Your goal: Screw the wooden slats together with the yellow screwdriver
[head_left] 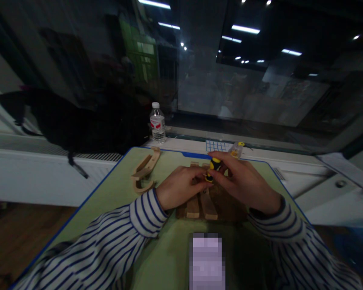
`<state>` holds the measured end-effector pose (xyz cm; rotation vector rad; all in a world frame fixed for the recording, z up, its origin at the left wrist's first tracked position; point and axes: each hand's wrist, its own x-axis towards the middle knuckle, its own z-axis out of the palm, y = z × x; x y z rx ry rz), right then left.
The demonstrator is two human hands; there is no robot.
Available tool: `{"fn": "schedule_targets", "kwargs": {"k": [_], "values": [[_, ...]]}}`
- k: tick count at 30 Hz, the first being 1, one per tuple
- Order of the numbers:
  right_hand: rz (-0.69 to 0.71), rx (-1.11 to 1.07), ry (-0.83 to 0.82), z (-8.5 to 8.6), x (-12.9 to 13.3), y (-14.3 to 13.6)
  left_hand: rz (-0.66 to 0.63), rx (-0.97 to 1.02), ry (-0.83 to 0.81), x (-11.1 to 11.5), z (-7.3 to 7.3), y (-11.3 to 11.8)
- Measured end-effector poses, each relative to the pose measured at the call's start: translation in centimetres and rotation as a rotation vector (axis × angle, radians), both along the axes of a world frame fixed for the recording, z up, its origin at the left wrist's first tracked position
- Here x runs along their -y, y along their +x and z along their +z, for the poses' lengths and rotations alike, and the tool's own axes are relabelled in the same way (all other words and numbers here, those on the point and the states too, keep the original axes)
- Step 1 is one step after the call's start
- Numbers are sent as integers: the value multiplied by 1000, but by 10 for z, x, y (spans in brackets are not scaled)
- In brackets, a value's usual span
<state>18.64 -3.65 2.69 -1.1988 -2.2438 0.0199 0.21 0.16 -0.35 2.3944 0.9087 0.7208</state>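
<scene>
My right hand (240, 181) is closed around the short yellow and black handle of a screwdriver (214, 163), tilted over the wooden pieces. My left hand (181, 187) has its thumb and fingers pinched together close to the screwdriver's lower end; what they grip there is too small to make out. Under both hands lie two narrow wooden strips, a left strip (192, 210) and a right strip (210, 210), side by side on a dark brown board (230, 205). The screwdriver's tip is hidden by the fingers.
Curved wooden parts (145, 169) lie at the table's (115, 217) left. A blurred lilac rectangle (207, 262) is at the front. On the sill stand a water bottle (157, 125) and a clear bag (236, 150) with something yellow. A black backpack (78, 121) rests left, before the window.
</scene>
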Motion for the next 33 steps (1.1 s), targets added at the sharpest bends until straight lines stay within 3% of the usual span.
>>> {"fn": "schedule_targets", "kwargs": {"k": [10, 26, 33], "values": [[64, -51, -46, 3, 2, 2, -64, -17, 7, -1, -2, -2], [13, 3, -22, 2, 1, 3, -108, -76, 38, -1, 0, -2], [11, -1, -7, 3, 2, 3, -161, -111, -30, -7, 11, -15]]}}
